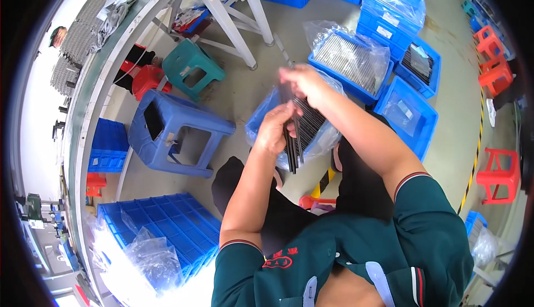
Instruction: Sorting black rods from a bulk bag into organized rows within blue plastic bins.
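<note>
My left hand (275, 128) is closed around several thin dark rods (293, 150), whose lower ends hang below the fingers. Just above it is my right hand (305, 86), with its fingertips blurred by motion and pinched together. A thin silver-grey strip (283, 51) sticks up from those fingertips and seems to be held there. Under both hands stands a blue crate (255, 124) lined with clear plastic. Rows of dark rods (313, 123) lie in it, partly hidden by my hands and right forearm.
Beyond my right hand stands a blue crate of silvery rods (347, 56), with stacked blue crates (389, 20) behind it. An empty-looking blue crate (409, 112) is at the right. Left are a blue stool (183, 123), a green stool (192, 65) and a long workbench (105, 79).
</note>
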The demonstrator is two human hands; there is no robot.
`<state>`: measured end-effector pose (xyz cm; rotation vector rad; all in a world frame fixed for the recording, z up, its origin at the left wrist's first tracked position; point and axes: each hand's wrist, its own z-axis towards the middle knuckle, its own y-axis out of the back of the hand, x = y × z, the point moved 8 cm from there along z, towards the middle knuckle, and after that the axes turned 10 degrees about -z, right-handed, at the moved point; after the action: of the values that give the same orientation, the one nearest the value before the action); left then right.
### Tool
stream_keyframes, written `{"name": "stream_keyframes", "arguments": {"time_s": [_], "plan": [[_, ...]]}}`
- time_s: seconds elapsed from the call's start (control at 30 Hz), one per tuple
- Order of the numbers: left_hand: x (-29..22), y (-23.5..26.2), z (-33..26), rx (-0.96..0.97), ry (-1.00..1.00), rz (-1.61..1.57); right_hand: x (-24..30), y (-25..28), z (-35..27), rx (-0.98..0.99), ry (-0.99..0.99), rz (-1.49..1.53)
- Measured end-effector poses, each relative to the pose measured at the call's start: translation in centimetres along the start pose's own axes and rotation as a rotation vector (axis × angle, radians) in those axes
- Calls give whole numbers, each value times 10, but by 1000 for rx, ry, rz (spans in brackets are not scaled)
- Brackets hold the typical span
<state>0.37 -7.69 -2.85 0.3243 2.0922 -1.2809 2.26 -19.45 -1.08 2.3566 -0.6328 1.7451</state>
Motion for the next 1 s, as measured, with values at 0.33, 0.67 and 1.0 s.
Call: {"name": "stream_keyframes", "arguments": {"time_s": [0.33, 0.67, 1.0], "plan": [[1, -5, -11, 146, 60, -225, 23, 117, 35, -385, 17, 270], [-14, -1, -4, 118, -31, -240, 38, -9, -14, -162, 376, -968], [-52, 53, -6, -155, -306, -421, -1, -25, -12, 200, 58, -351]]}}
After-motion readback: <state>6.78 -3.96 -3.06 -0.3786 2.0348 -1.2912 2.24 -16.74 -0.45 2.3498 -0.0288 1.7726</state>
